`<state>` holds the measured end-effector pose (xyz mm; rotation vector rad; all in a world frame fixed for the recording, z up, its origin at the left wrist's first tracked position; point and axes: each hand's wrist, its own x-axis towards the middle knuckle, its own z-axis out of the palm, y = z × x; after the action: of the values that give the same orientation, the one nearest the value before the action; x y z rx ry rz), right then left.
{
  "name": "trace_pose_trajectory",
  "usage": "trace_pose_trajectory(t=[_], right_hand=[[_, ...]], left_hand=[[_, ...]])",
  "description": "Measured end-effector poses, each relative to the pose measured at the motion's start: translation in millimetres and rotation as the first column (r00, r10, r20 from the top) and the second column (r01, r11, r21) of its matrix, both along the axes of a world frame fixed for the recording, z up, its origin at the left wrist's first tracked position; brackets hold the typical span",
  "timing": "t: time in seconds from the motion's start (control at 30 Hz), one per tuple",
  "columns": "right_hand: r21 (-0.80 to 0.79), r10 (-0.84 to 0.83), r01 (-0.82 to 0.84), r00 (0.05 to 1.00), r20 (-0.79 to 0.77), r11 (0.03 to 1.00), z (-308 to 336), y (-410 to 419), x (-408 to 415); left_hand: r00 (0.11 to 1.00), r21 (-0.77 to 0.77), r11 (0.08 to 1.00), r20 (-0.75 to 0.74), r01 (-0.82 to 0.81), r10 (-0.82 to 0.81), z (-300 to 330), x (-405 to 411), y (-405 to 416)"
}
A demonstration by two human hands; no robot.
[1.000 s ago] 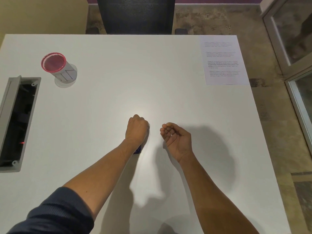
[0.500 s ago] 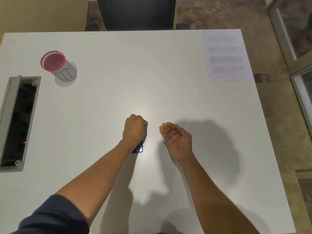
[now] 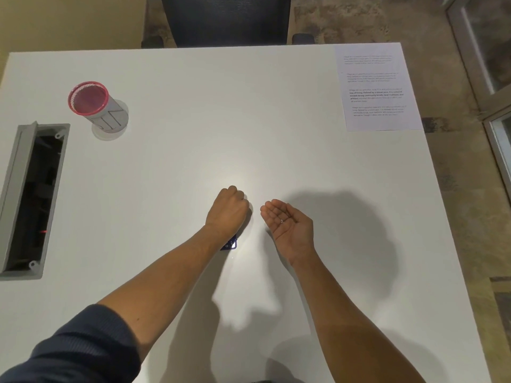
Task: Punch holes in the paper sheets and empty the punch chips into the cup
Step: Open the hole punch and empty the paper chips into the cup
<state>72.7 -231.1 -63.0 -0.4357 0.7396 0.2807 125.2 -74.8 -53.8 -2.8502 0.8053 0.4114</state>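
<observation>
Blue metal hole punch (image 3: 231,243) clenched in left hand (image 3: 228,212); right hand (image 3: 289,223) cupped, fingers released, above white tabletop (image 3: 193,147).

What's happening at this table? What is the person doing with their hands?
A person sits at a white table. Their left hand is closed over a small blue hole punch, mostly hidden beneath it. Their right hand is cupped palm-up beside it, with a tiny pale speck in the palm, possibly a punch chip. A red-rimmed cup stands far left, and a printed paper sheet lies at the far right corner.
</observation>
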Motion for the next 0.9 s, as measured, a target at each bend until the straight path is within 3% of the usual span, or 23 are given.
trace_pose_trajectory(t=[0.37, 0.63, 0.73, 0.8, 0.9], right_hand=[[0.027, -0.022, 0.022, 1.0, 0.005, 0.999, 3, -3, -4], [0.053, -0.025, 0.024, 0.999, 0.02, 0.998, 3, -4, -5], [0.063, -0.032, 0.031, 0.999, 0.02, 0.998, 1, -6, -5], [0.068, -0.041, 0.04, 0.999, 0.02, 0.997, 1, -6, -4], [0.072, -0.051, 0.05, 0.999, 0.014, 0.996, 1, -6, -4]], left_hand=[[0.995, 0.103, 0.99, 0.005, 0.099, -0.1, -13, 11, -1], [1.0, 0.082, 0.997, -0.018, 0.001, 0.0, -17, 13, -4], [0.986, -0.056, 0.99, -0.109, -0.13, 0.123, -12, 18, -1], [0.931, -0.29, 0.905, -0.284, -0.313, 0.231, -4, 18, 4], [0.798, -0.543, 0.604, -0.522, -0.583, 0.3, 11, 7, 10]])
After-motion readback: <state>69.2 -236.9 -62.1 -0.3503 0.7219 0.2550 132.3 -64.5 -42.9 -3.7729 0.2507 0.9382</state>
